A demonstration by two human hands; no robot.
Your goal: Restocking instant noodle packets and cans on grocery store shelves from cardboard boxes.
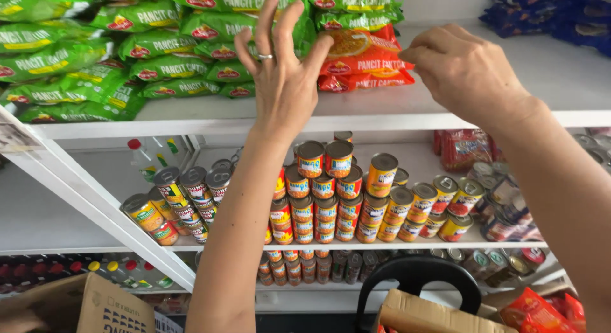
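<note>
Orange packs [363,61] on top shelf [356,110], at 3 o'clock of green packs [159,59]: best squared with right hand [468,72] pinching the edge, spread-fingered empty left hand [283,78] steadying.

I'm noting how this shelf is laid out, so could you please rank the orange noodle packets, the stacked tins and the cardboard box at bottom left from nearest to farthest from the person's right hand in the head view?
1. Orange noodle packets: top shelf, touching the right hand at its fingertips.
2. Stacked tins: middle shelf, below and left of the hand.
3. Cardboard box: bottom left corner, farthest.
</note>
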